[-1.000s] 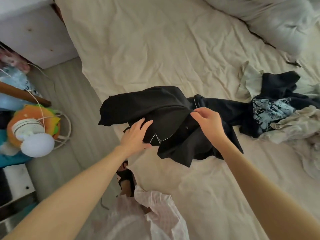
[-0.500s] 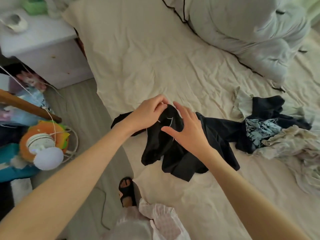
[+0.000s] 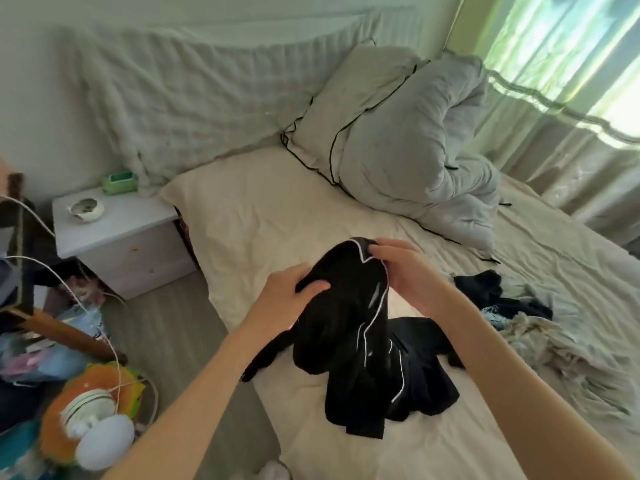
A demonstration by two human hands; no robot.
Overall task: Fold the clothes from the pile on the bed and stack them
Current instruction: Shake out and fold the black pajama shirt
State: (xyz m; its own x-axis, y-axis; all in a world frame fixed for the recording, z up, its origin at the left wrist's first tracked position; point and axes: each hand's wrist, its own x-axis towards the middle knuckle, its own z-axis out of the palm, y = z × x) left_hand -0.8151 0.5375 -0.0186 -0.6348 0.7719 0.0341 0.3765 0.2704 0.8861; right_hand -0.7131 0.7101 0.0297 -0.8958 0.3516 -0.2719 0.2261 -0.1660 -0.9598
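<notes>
A black garment with white piping (image 3: 360,344) hangs bunched above the cream bed sheet (image 3: 249,230), its lower part resting on the bed. My left hand (image 3: 287,299) grips its upper left side, thumb over the fabric. My right hand (image 3: 405,271) pinches the piped top edge. The pile of clothes (image 3: 519,317), dark and pale pieces mixed, lies on the bed to the right.
A pillow and bunched grey duvet (image 3: 408,147) sit at the head of the bed. A white nightstand (image 3: 117,237) with a bowl stands left of the bed. A small fan (image 3: 93,420), cables and clutter cover the floor at left. Curtains hang at right.
Both hands have lifted the black garment up off the bed, and now hold it by its top edge. The camera has tilted up toward the headboard.
</notes>
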